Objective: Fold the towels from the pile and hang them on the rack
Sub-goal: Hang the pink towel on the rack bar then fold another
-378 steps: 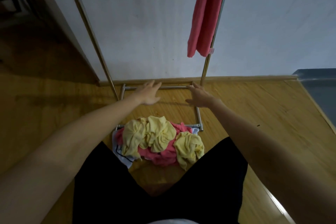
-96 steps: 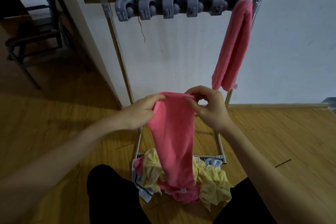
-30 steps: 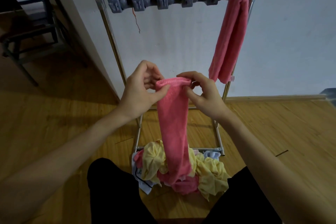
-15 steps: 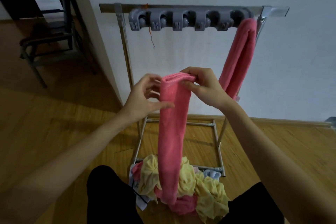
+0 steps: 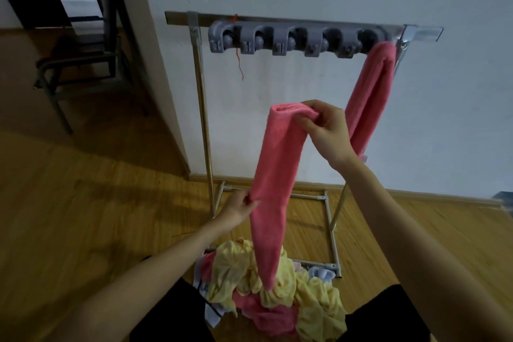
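Note:
A pink towel (image 5: 273,186), folded into a long narrow strip, hangs in front of me. My right hand (image 5: 326,130) grips its folded top end, and my left hand (image 5: 238,209) pinches its left edge about halfway down. Its bottom end touches the pile (image 5: 277,289) of yellow and pink towels on the floor. Behind stands the metal rack (image 5: 200,91) with a grey row of clips (image 5: 280,40) along its top bar. Another folded pink towel (image 5: 372,97) hangs at the rack's right end.
A white wall is right behind the rack. A dark metal chair (image 5: 83,61) stands at the back left by a doorway. The rack's base frame (image 5: 331,233) lies on the wooden floor beside the pile. My dark-clad legs (image 5: 166,314) flank the pile.
My left hand has let go of the towel's top and slid down to its middle edge. My right hand alone keeps the top, held a little further right.

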`<state>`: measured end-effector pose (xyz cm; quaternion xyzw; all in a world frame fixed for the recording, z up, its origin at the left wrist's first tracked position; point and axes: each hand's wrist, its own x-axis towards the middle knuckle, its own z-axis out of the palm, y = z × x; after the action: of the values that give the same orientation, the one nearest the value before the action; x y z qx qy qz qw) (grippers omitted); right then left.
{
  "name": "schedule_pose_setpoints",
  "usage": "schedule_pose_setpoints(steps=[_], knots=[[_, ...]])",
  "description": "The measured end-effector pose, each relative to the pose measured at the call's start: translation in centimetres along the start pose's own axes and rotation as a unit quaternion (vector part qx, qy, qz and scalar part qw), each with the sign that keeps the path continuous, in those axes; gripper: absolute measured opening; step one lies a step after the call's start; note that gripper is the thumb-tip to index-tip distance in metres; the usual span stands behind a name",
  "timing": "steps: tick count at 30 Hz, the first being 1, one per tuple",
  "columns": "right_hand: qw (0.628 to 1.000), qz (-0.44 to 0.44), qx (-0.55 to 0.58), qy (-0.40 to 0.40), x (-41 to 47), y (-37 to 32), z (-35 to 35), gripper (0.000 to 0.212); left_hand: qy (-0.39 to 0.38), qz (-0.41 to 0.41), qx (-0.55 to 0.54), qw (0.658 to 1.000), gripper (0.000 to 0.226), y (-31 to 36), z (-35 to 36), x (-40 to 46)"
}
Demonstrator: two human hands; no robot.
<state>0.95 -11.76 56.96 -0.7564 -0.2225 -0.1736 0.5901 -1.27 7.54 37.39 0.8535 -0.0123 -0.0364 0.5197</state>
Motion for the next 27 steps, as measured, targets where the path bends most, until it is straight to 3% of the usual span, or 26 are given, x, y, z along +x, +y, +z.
schedule_pose_setpoints(steps=[5,10,15,19,22,25,27], knots=[[0.987,0.059,-0.041,0.147,-1.6,2.8,-2.1,0.015,0.075,0.053,0.054,0.994,0.015,1.9,-3.2,2.3],[0.958,0.189,-0.085,0.2,-4.2,7.2,-3.8,0.011,0.096,0.108,0.121,0.982,0.018,4.2,-6.9,2.8],[0.932,0.33,-0.124,0.082,-6.6,11.4,-3.0,0.032,0.118,0.176,0.113,0.971,0.017,9.5,-9.5,2.5],[0.905,0.365,-0.183,-0.122,-7.4,12.4,-0.9,0.03,0.053,0.196,0.147,0.968,0.016,12.8,-11.1,2.3],[0.889,0.337,-0.194,-0.24,-7.5,11.7,0.5,0.031,0.003,0.192,0.163,0.968,0.046,14.3,-11.9,2.0],[0.913,0.236,-0.159,-0.293,-7.3,10.0,1.6,0.045,-0.022,0.185,0.168,0.968,0.04,15.0,-11.7,1.5],[0.946,0.18,-0.028,-0.269,-7.2,7.9,2.4,0.051,-0.039,0.172,0.169,0.97,0.035,15.0,-11.3,1.1]])
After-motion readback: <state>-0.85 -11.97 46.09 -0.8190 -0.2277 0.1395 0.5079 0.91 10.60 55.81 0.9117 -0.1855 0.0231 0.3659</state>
